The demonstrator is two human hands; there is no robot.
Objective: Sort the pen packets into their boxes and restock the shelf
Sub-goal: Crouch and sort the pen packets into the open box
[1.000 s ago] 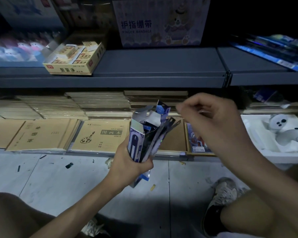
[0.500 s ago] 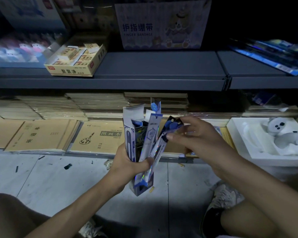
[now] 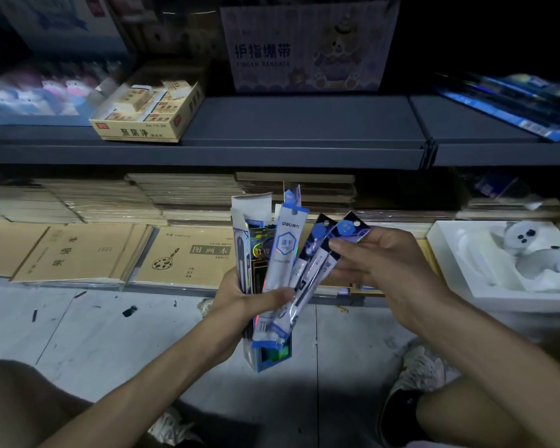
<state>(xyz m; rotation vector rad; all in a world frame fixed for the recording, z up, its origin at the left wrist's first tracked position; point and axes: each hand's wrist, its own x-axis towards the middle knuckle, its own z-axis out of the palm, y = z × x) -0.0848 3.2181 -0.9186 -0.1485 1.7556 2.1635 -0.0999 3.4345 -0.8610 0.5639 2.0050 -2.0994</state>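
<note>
My left hand [image 3: 240, 295] grips an upright blue-and-white pen box [image 3: 251, 250] with its top flap open, together with a fan of pen packets pressed against its side. One white and blue packet [image 3: 283, 250] stands nearly upright beside the box. Two further packets lean out to the right, and my right hand [image 3: 382, 263] pinches the outermost pen packet [image 3: 343, 234] near its blue header. The box's lower end [image 3: 265, 357] shows below my left hand.
A dark shelf [image 3: 304, 124] above holds a yellow eraser box [image 3: 149, 114] and a finger bandage carton [image 3: 307, 46]. Blue packets [image 3: 511, 105] lie on the shelf at right. Brown notebooks [image 3: 78, 250] fill the bottom shelf, with a white tray [image 3: 466, 270] at right. My shoe [image 3: 417, 376] rests on the floor.
My right hand came down from above the box and took hold of a packet. The packets have fanned out to the right, and the box sits more upright.
</note>
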